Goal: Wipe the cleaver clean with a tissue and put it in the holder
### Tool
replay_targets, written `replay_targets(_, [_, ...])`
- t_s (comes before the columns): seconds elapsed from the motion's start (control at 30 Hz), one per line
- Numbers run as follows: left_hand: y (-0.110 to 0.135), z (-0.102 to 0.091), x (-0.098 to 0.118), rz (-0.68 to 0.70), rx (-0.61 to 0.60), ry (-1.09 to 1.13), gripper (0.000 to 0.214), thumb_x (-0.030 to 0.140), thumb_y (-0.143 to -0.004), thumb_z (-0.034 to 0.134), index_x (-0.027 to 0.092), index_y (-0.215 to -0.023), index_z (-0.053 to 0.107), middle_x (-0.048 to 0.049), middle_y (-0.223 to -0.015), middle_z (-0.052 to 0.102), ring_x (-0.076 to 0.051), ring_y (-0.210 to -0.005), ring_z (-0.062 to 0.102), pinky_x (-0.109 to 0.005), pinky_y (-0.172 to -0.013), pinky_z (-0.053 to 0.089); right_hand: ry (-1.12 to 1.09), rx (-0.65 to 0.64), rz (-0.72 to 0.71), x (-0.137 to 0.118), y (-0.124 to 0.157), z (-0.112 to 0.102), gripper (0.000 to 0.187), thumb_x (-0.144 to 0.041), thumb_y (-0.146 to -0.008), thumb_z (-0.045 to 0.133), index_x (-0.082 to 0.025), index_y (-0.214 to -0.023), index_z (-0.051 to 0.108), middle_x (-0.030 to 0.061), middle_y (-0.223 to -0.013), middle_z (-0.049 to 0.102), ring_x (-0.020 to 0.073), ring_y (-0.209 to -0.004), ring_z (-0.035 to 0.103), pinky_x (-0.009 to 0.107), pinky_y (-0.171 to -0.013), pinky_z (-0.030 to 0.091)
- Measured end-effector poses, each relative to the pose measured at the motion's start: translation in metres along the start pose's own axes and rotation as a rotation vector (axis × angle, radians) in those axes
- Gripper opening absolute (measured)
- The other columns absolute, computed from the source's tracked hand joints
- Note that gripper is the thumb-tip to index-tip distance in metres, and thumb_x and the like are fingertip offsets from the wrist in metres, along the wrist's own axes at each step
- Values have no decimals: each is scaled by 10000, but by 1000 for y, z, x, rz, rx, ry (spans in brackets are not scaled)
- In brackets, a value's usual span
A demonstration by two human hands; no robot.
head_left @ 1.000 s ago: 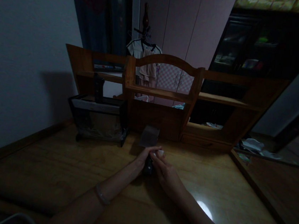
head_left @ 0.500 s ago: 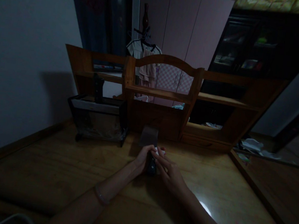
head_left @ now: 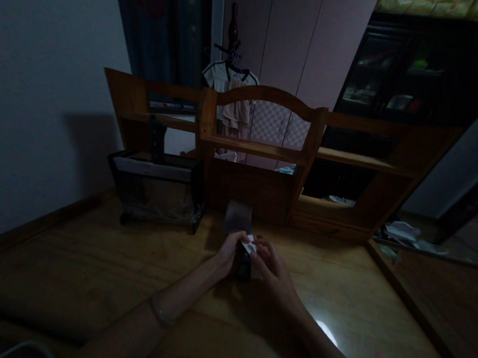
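Observation:
A cleaver with a broad grey blade (head_left: 238, 217) and a black riveted handle (head_left: 245, 269) points away from me above the table. My left hand (head_left: 230, 252) is closed around it near where blade and handle meet. My right hand (head_left: 273, 269) pinches a small white tissue (head_left: 249, 245) against the upper part of the handle, with some fingers bent and apart. The tissue partly covers the handle, and my left fingers hide the joint of the blade.
A black-framed knife holder (head_left: 158, 169) stands at the left, with a black knife handle (head_left: 157, 141) upright in it. Behind is a wooden shelf unit (head_left: 259, 151) along the table's back. The wooden tabletop (head_left: 125, 286) has a raised right edge. A wall (head_left: 38, 95) is on the left.
My right hand has shifted slightly right and its fingers have opened somewhat, so more of the white tissue shows. My left hand stays on the cleaver.

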State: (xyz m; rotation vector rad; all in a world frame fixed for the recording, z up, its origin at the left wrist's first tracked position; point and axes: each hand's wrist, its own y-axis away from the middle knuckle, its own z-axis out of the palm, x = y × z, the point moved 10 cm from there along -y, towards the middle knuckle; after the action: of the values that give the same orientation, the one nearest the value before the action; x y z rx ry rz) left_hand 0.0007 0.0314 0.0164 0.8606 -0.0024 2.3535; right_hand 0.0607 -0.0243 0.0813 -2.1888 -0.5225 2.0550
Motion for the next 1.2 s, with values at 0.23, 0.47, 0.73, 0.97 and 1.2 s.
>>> replay_targets(0.23, [-5,3,-4,-9,-85,81,431,166,-629,505,76,-1041,599,-109,-836,654,-201,-700,622,-330,-689,494,-479,192,378,61,-2,-16,333,-424,-742,695,-175,-950,618,62,-869,688,159,-686,647,242,-578,477])
replay_targets(0.47, [-2,5,-6,-11,-61,-27,487,125,-621,507,110,-1101,588,-82,-883,645,-183,-708,609,-317,-693,479,-528,48,416,64,0,1,259,-373,-738,715,-128,-819,688,29,-719,658,112,-594,575,215,-548,430])
replay_targets(0.73, [-3,8,-6,61,-69,-53,458,143,-642,522,101,-1088,617,-103,-972,642,-181,-771,611,-315,-776,473,-483,54,422,62,0,-3,307,-419,-740,701,-126,-831,712,52,-747,671,128,-620,571,232,-564,407])
replay_targets(0.97, [-2,4,-1,180,-39,-247,480,160,-666,549,151,-1143,600,-92,-1037,627,-197,-846,616,-299,-758,465,-322,158,403,65,0,-23,304,-428,-663,745,-140,-753,709,49,-727,656,157,-638,570,257,-574,402])
replay_targets(1.2, [5,12,11,308,-11,-442,396,369,-779,614,183,-1129,620,-78,-1012,646,-207,-919,608,-278,-808,437,-277,173,377,68,-2,-24,338,-478,-676,726,-149,-753,702,31,-696,650,143,-592,554,252,-554,395])
